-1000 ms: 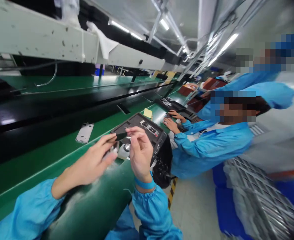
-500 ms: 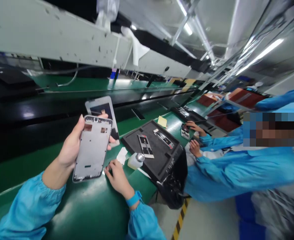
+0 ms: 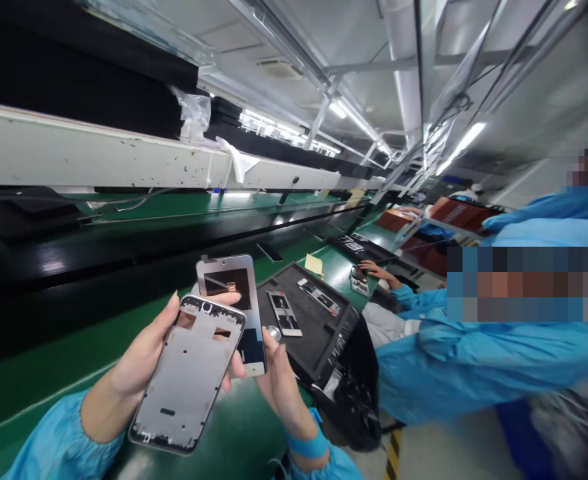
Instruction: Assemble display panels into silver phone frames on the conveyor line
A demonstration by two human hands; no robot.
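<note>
My left hand (image 3: pixel 139 363) is closed round a silver-grey phone frame (image 3: pixel 189 380), tilted with its inner face towards me. Behind the frame, a phone screen (image 3: pixel 252 313) with a small flex cable is held by the fingers of the same hand, its upper and right parts showing. At the screen's lower right edge, my right hand (image 3: pixel 284 387) has closed fingers against it; part of their grip is hidden. A bottle's metal cap (image 3: pixel 273 333) shows just behind this hand.
A black foam tray (image 3: pixel 294 347) holds two phone screens (image 3: pixel 285 313). Past it lie a yellow pad (image 3: pixel 314 264) and a dark slab (image 3: pixel 270 251). A black plastic bag (image 3: pixel 357 407) hangs at the bench edge. A co-worker in blue (image 3: pixel 454 360) sits at the right.
My right hand has gone from low over the bench up to the screen's edge. Frame and screen appear lower and further right in view, with the screen showing more. The camera has tilted up.
</note>
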